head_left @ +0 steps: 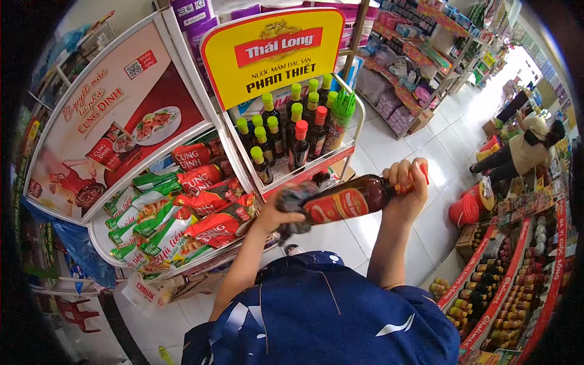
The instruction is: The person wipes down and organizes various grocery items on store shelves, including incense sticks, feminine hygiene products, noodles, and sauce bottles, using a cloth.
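A dark brown glass sauce bottle [347, 204] with a red label and red cap lies nearly level in front of my chest. My right hand [406, 190] is wrapped round its neck, just below the cap. At the bottle's base, my left hand [271, 216] is closed on a dark grey, crumpled cloth [295, 204], which is pressed against the glass. The cloth is somewhat blurred and hides the bottle's bottom end. Just beyond stands a white wire rack [322, 165] with several upright bottles, some green-capped [275, 135] and some red-capped [298, 146].
A yellow Thái Long sign [277, 52] rises behind the bottles. Left is a display of noodle packets [182, 213]. Shelves of jars [499, 280] line the right side, near a red bucket [464, 210]. A person [529, 146] stands farther down the tiled aisle [447, 131].
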Available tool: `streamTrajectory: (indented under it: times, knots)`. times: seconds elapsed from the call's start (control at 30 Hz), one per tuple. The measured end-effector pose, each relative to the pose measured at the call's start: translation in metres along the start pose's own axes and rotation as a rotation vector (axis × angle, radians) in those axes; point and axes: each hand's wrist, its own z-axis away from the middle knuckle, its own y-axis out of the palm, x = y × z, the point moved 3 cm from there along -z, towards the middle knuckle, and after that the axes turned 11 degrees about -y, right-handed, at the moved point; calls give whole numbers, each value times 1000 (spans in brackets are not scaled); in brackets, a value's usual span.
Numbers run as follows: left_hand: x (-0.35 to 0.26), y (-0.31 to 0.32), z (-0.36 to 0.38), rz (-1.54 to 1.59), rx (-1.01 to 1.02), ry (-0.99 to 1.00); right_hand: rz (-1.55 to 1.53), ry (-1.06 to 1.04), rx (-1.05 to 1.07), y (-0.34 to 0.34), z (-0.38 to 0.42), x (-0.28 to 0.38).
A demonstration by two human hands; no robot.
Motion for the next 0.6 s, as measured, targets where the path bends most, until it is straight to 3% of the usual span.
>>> streamTrajectory:
  times: [0.07, 0.13, 0.2, 0.23, 0.27, 0.33, 0.37, 0.43, 0.53, 0.6]
  knots:
    - [-3, 3, -1, -404, -65, -2, 14, -10, 0, 3, 6, -1]
    - [-34, 25, -3, -784, -15, 180, 100, -61, 90, 9, 11, -1]
    - [-49, 58, -7, -813, -43, 198, 234, -72, 117, 14, 20, -4]
    - [-63, 75, -11, -804, -31, 365, 292, -72, 121, 13, 28, -7]
    - [-64, 81, -16, -806, -30, 368, 345, -78, 128, 10, 35, -10]
    - [-69, 90, -26, -939, 42, 413, 293, -171, 149, 1, 32, -7]
    - [-64, 93, -31, -932, 59, 467, 238, -201, 282, 0, 28, -1]
    - [-56, 91, -36, -870, 84, 481, 205, -257, 490, -4, 23, 9]
    - [-26, 66, -47, -843, 66, 481, 46, -291, 645, 4, 11, 18]
    - [-9, 46, -49, -825, 44, 382, 15, -298, 688, 8, 5, 23]
